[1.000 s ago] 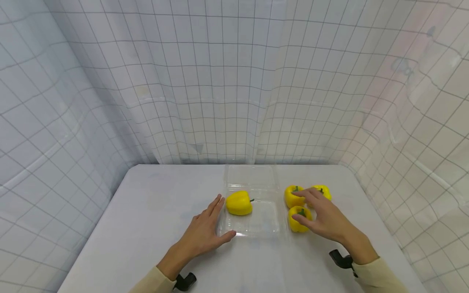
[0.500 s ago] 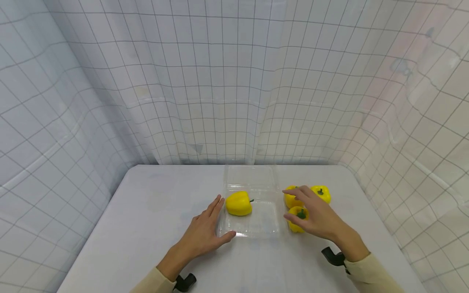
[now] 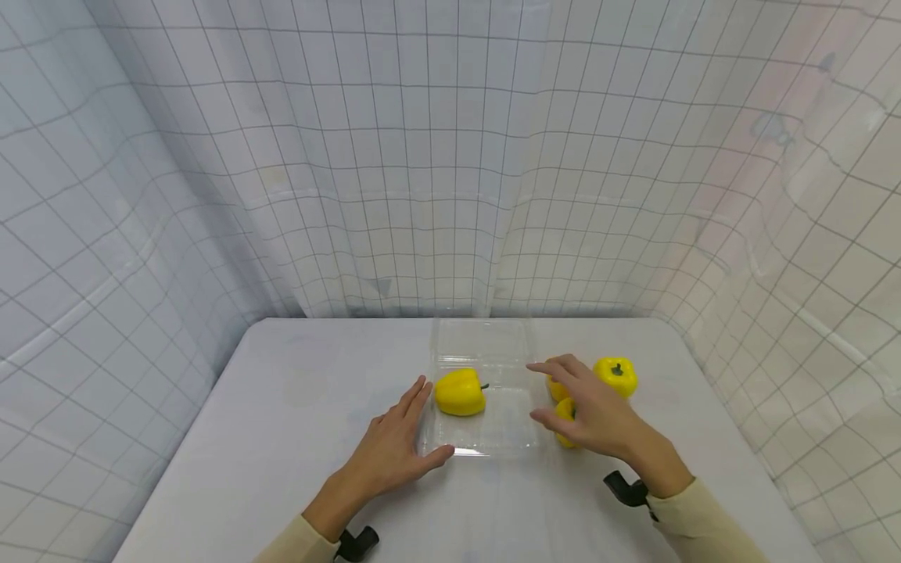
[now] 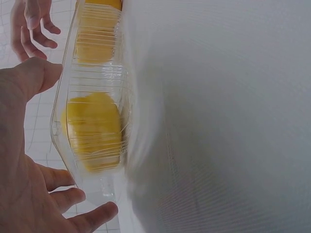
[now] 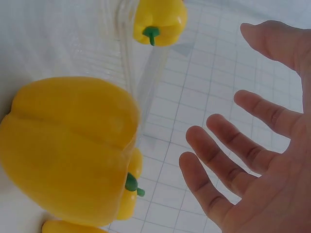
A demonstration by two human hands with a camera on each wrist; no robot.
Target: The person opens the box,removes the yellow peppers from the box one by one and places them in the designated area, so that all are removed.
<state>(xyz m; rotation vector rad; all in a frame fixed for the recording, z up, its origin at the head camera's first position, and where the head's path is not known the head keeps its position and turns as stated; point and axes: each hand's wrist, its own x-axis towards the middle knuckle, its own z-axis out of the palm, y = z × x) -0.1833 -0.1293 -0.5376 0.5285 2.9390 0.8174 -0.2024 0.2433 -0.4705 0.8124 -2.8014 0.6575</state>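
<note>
A clear plastic clamshell container (image 3: 512, 426) lies with its lid back on the table. One yellow bell pepper (image 3: 459, 392) lies on its side in its left half. My left hand (image 3: 385, 453) is at the container's left edge, thumb and fingers spread; in the left wrist view its fingertips (image 4: 68, 196) are at the rim. My right hand (image 3: 601, 414) hovers over the loose peppers right of the container, fingers extended and holding nothing. It partly hides the front pepper (image 3: 565, 422) and the one behind it (image 3: 556, 389). In the right wrist view the nearest pepper (image 5: 68, 145) is apart from the fingers.
Another yellow pepper (image 3: 615, 377) stands upright at the back right. The container's lid (image 3: 482, 338) lies flat toward the table's far edge. White gridded curtains (image 3: 450, 156) enclose the white table (image 3: 303, 375) at the back and sides.
My right hand has moved left over the loose peppers, toward the container, uncovering the back-right pepper. My left hand and the pepper in the container have stayed in place.
</note>
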